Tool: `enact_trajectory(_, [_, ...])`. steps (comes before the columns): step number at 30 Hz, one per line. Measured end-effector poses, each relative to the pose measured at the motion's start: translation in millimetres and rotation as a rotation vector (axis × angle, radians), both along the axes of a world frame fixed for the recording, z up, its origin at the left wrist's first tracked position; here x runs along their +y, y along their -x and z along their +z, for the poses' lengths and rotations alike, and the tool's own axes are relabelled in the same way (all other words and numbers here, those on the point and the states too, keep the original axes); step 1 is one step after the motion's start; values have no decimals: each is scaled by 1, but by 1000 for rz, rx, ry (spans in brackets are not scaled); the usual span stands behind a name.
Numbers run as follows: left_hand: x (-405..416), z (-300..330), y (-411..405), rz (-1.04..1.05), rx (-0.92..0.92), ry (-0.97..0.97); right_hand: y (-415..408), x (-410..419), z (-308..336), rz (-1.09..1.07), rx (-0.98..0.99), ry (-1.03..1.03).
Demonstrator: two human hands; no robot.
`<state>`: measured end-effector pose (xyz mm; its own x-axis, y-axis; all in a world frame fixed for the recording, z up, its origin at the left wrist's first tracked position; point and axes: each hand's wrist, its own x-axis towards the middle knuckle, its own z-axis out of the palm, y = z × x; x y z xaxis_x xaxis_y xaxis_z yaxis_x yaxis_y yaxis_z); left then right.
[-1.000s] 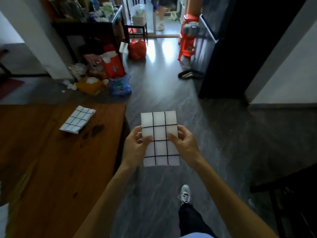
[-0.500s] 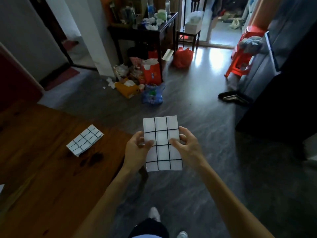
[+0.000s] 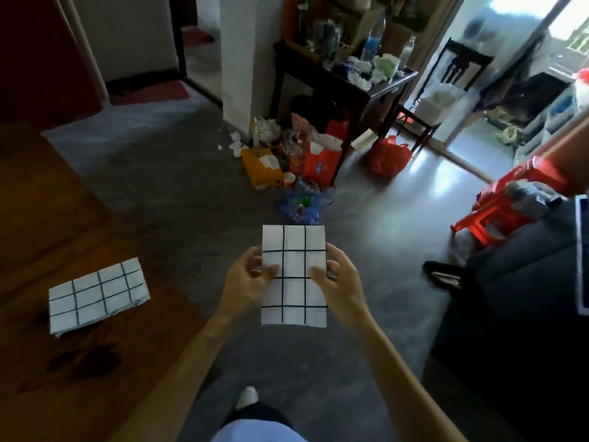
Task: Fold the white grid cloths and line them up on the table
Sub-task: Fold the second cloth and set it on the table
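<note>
Hands [image 3: 251,283] [image 3: 338,283] pinch folded grid cloth [image 3: 294,298]; no legible writing.

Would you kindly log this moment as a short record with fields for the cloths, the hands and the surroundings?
held cloth: folded white grid cloth, upright in the air over the floor, not above the table
left hand: left hand pinches the cloth's left edge, thumb on its front
right hand: right hand pinches its right edge, thumb on its front
placed cloth: second folded grid cloth lies flat on the wooden table
task state: one cloth set down, one not yet placed
surroundings: bags and clutter on the floor ahead
</note>
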<state>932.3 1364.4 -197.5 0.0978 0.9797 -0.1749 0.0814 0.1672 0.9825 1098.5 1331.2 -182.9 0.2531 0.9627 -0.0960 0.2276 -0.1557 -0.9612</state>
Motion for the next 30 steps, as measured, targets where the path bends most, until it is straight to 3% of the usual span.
enact_trajectory(8, [112,-17,-3,207,52,-10,-14,145,-9,187,3,46])
enact_trajectory(17, [203,-31,9,617,261,29,10,313,-32,623,46,101])
enact_trajectory(23, [217,-7,17,920,264,32,53,389,-7,973,30,113])
enact_trajectory(30, [206,-16,50,1193,241,112,134,408,-17,1278,13,158])
